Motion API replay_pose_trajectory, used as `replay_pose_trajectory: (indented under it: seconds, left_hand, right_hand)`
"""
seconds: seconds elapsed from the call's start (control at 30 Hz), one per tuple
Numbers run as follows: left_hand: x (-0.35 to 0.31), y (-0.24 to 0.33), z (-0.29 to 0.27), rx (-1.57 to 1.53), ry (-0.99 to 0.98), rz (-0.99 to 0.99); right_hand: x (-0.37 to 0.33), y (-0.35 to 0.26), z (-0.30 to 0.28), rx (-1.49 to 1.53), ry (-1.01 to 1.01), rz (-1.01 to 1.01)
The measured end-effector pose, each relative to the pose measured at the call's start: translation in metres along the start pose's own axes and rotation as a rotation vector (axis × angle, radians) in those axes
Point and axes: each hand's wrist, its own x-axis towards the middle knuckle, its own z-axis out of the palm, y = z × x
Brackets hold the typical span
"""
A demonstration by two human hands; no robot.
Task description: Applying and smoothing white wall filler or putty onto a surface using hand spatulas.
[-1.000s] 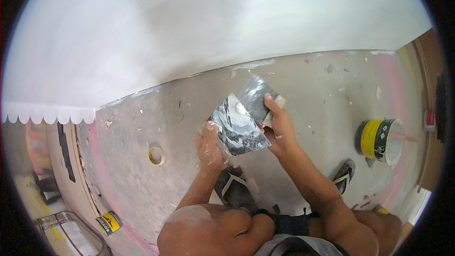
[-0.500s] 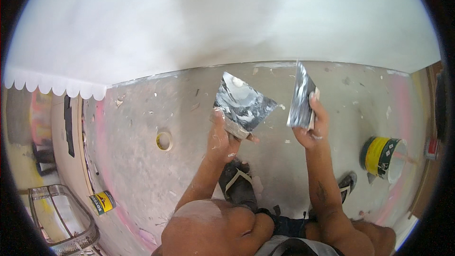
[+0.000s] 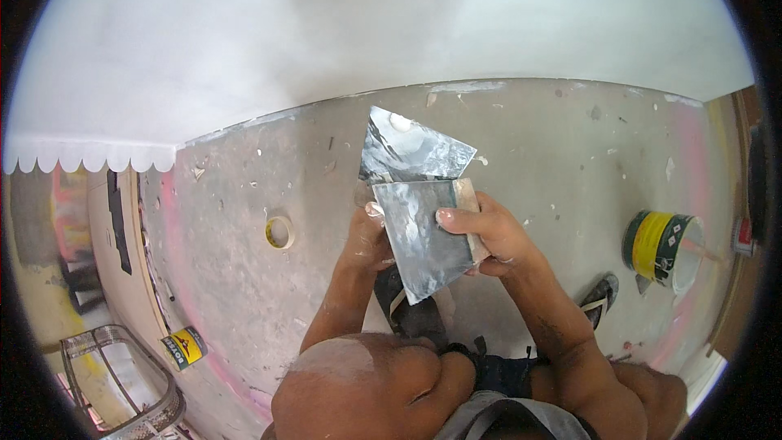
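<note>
In the middle of the frame I hold two flat metal plastering blades, one laid against the other. My right hand (image 3: 489, 232) grips the nearer blade (image 3: 419, 236) by its pale wooden edge, thumb pressed on its face; it is a grey steel rectangle smeared with white filler, its lower corner pointing down toward my knees. My left hand (image 3: 371, 236) is closed around the bottom of the farther blade (image 3: 407, 151), which rises above the first toward the upper centre, shiny and streaked with a white blob near its top edge. The two blades touch where they overlap, and the nearer one hides most of my left fingers.

Below them lies a grey concrete floor (image 3: 529, 147) speckled with plaster. A roll of yellow tape (image 3: 279, 231) lies left of my hands, well apart. A yellow and green paint can (image 3: 661, 246) stands at right. A small yellow can (image 3: 183, 347) sits lower left, beside a wire rack (image 3: 122, 383). The white wall (image 3: 366, 24) fills the top.
</note>
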Motion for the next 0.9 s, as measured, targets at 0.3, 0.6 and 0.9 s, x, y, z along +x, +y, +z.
replay_pose_trajectory:
  seconds: [0.3, 0.6, 0.9]
  left_hand:
    - [-0.020, -0.025, -0.033, 0.325, 0.064, 0.031]
    - [0.008, 0.020, 0.055, 0.055, -0.174, 0.257]
    - [0.002, 0.034, 0.076, 0.147, -0.162, 0.188]
  right_hand:
    - [0.011, 0.021, 0.005, 0.087, -0.071, 0.035]
    - [0.001, 0.009, 0.006, 0.177, 0.040, -0.067]
    - [-0.001, 0.011, 0.005, 0.039, -0.039, 0.039]
